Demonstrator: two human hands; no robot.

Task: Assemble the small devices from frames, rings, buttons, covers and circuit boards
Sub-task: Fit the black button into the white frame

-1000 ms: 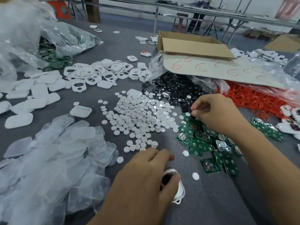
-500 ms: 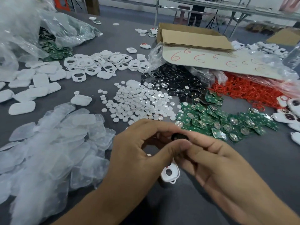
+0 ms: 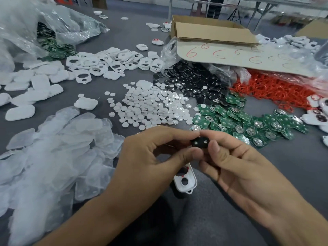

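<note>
Tabletop (image 3: 301, 157): left hand (image 3: 150, 157), right hand (image 3: 239, 166) pinch upturned button (image 3: 199, 142).

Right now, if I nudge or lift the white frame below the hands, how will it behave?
The white frame looks like thin moulded plastic with cutouts, so probably light and stiff. It lies flat on the grey table, so it should slide rather than roll. The red ring in its larger opening, partly hidden by the left hand, may be loose.

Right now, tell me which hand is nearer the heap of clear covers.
Left. The left hand is just beside the right edge of the clear covers; the right hand lies beyond it, farther right. Both pinch a small black part.
</note>
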